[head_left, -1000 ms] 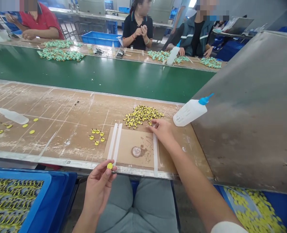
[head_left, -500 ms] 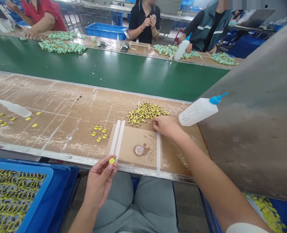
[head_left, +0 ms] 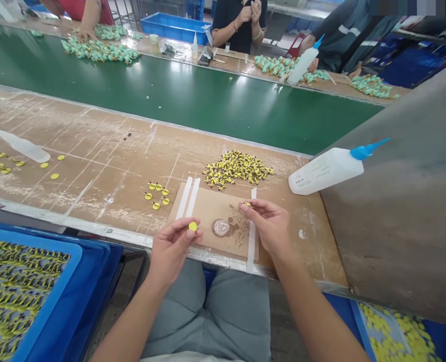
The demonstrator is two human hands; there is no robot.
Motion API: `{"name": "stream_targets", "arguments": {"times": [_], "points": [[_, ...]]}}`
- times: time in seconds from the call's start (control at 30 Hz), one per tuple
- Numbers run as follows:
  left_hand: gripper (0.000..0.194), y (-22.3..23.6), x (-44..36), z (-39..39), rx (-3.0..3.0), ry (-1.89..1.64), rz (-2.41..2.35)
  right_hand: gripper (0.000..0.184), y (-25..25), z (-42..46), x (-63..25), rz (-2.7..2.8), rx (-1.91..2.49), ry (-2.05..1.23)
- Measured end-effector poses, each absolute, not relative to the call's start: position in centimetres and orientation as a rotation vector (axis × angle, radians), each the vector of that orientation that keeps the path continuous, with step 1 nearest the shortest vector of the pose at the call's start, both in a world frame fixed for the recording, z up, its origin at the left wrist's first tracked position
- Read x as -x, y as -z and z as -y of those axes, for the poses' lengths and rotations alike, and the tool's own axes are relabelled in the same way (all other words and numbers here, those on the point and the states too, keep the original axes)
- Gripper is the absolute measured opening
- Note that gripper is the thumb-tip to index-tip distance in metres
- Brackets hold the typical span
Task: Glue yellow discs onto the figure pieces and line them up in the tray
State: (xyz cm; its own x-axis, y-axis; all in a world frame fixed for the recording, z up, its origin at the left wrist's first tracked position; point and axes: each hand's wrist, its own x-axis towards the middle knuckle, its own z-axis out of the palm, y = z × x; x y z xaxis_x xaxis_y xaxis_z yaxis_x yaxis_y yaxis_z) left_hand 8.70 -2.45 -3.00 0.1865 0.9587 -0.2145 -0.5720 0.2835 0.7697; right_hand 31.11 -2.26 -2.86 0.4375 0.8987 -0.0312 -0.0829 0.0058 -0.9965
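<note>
My left hand (head_left: 172,245) pinches a small round yellow disc (head_left: 193,226) at the near edge of the bench. My right hand (head_left: 270,226) pinches a tiny yellow and black piece (head_left: 246,204) between thumb and fingers. Both hands hover over a brown cardboard mat (head_left: 211,213) edged with white strips and marked by a round glue blot (head_left: 221,227). A heap of yellow and black pieces (head_left: 238,168) lies just beyond the mat. A few finished yellow pieces (head_left: 157,193) sit to its left.
A white glue bottle with a blue nozzle (head_left: 330,168) lies at right against a grey metal housing (head_left: 407,191). Blue bins (head_left: 45,281) of yellow parts sit below on both sides. Beyond runs a green conveyor belt (head_left: 192,100), with other people working at teal pieces.
My right hand left the heap and drew back over the mat with a small piece pinched in it. My left hand rose and moved right with the yellow disc.
</note>
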Motion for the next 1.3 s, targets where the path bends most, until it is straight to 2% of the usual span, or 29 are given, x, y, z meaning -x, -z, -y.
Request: {"name": "stream_targets", "arguments": {"times": [0.17,0.33,0.6,0.73,1.3], "points": [[0.023,3.7,-10.2,0.7,-0.658,-1.208,-0.743,0.015,4.0,3.9,-29.4,0.849,1.250,-0.852],[0.022,4.1,-10.3,0.3,-0.603,-1.240,-0.758,0.010,5.2,4.7,-29.1,0.993,1.234,-0.623],[0.022,4.2,-10.2,0.0,-0.561,-1.225,-0.740,0.021,4.8,5.0,-28.1,1.062,1.401,-0.403],[0.024,4.2,-10.2,-0.1,-0.567,-1.210,-0.719,0.015,4.8,5.0,-28.2,1.207,1.383,-0.304],[0.026,4.4,-10.0,0.0,-0.567,-1.216,-0.699,0.018,4.6,5.2,-28.3,1.460,1.378,-0.251]]}}
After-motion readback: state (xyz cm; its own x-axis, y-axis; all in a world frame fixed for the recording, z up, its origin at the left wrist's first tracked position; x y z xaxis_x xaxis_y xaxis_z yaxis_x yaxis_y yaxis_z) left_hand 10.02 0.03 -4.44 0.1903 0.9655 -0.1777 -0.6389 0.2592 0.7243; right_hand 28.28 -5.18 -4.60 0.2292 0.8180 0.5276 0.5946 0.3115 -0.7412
